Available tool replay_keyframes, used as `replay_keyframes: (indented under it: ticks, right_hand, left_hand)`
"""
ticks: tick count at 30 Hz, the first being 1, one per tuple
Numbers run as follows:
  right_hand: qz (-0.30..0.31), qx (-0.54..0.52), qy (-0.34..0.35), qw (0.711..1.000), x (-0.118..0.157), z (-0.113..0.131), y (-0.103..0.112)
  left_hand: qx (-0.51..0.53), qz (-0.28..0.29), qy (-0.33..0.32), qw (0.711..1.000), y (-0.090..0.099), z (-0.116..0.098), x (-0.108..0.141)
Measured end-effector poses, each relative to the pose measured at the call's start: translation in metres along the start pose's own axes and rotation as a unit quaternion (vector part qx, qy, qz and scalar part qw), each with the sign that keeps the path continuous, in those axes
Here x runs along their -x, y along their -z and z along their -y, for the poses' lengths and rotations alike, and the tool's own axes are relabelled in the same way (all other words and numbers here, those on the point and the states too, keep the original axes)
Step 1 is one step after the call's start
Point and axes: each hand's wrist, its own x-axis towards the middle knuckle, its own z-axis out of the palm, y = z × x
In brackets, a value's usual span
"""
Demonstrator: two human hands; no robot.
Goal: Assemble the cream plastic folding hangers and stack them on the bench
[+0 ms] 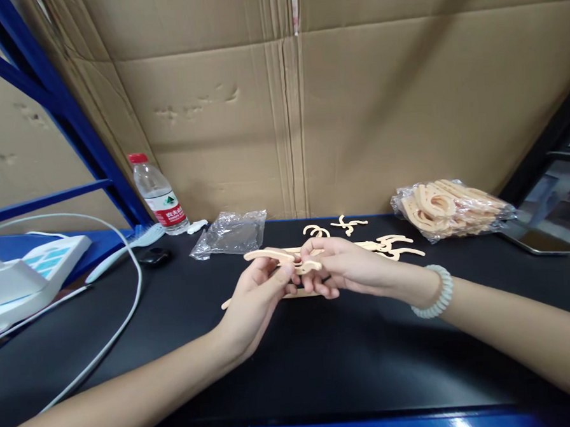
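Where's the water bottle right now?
In the head view, the water bottle stands on the left, at the back of the black tabletop, left of the empty clear plastic bag.

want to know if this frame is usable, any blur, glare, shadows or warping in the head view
Head view: wide-angle stretch toward the edges, with the blue frame slanting steeply; soft diagonal shadow across the cardboard; bright glint on the blue front rail; glare on the crinkled empty bag; fine detail where the fingers meet the small wooden piece is hard to make out.
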Motion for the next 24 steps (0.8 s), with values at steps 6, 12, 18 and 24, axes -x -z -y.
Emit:
replay_keyframes:
  ticks: [6, 12, 18, 24]
  right_hand:
    - [-0.132, 0.463, 0.126, 0.867, 0.004, -0.010, 0.064]
    - [-0.152, 0.579, 0.133, 0.790, 0.007, -0.025, 0.091]
    - [-0.169, 0.563, 0.087, 0.804, 0.019, -0.023, 0.096]
    - [-0.150, 0.564, 0.072, 0.809, 0.028, -0.030, 0.097]
  left_hand:
    - [-0.022, -0.103, 0.021, 0.994, 0.014, -0.018, -0.007]
    - [-0.014, -0.108, -0.008, 0.994, 0.025, -0.020, -0.015]
    - [-0.012, -0.087, 0.002, 0.996, 0.027, -0.016, -0.015]
    - [-0.028, -0.076, 0.003, 0.997, 0.028, -0.014, -0.016]
